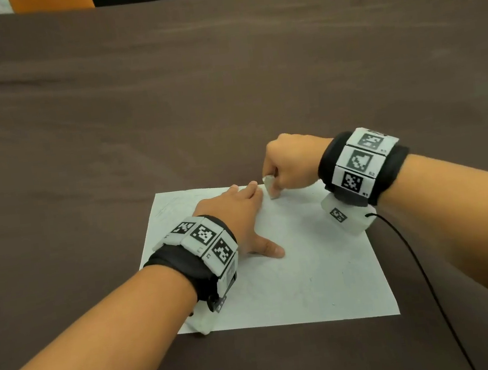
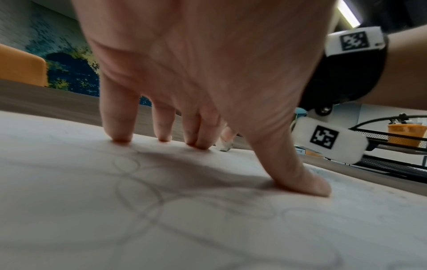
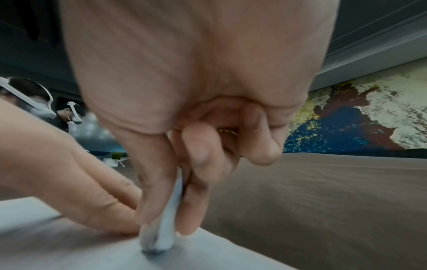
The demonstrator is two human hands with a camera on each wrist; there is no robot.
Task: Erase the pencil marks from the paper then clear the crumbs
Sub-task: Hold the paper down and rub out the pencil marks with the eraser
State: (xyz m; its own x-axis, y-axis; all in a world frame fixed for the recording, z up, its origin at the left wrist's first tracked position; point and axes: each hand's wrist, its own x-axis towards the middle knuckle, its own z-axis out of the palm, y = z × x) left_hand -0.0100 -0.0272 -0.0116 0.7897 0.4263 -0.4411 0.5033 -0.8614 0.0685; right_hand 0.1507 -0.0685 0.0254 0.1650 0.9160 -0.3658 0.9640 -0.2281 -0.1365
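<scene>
A white sheet of paper [image 1: 308, 269] lies on the brown table, with faint looping pencil marks [image 2: 138, 191] across it. My left hand [image 1: 240, 216] lies flat on the sheet's upper part, fingers straight and thumb spread, pressing it down. My right hand [image 1: 286, 164] pinches a white eraser [image 1: 270, 186] between thumb and fingers. The eraser [image 3: 166, 228] stands on end, its tip touching the paper [image 3: 69, 246] near the far edge, right beside my left fingertips [image 3: 110, 210]. A few tiny dark crumbs [image 1: 311, 278] dot the sheet.
The brown table [image 1: 223, 79] stretches wide beyond the paper. A black cable [image 1: 426, 279] runs from my right wrist toward the near edge. Orange chairs [image 1: 51, 2] stand at the far side. A wire tray with an orange cup [image 2: 406, 133] shows at the right.
</scene>
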